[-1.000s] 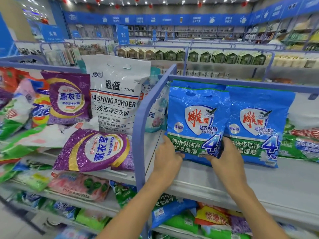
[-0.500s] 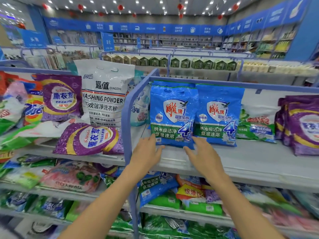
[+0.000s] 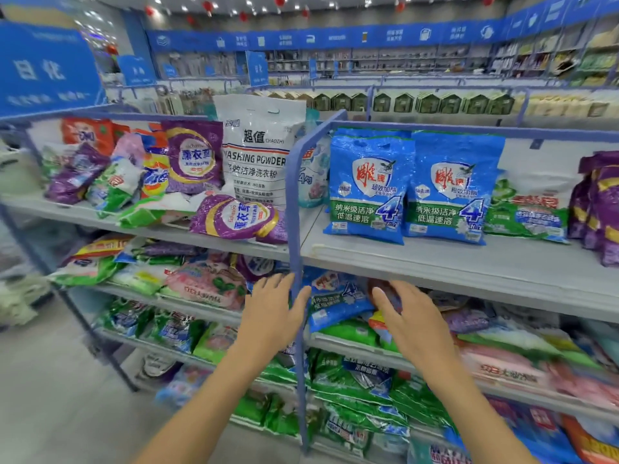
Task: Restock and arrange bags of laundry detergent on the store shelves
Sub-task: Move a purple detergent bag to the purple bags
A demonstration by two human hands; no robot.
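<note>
We hold both hands out low, in front of the second shelf and below the top shelf. Our left hand is released, its fingers straight and slightly spread, grasping nothing. It lies across the blue upright post that divides the two bays, and we cannot tell whether it touches the post. Our right hand is also released and empty, its fingers loosely extended in front of the bags on the second shelf. Between our hands a lower blue bag lies tilted on that shelf.

On the top shelf, just right of the post, two blue detergent bags stand upright side by side with their edges touching. These are the left blue bag and the right blue bag, both with their printed fronts towards us. Neither hand touches them. A green-and-white bag sits partly behind the right blue bag, and a group of purple bags stands at the far right edge.

Left of the post, a tall white washing powder bag stands upright. A purple lavender bag lies flat in front of it, and an upright purple bag stands beside it. Farther left, mixed bags lie in a loose jumble.
</note>
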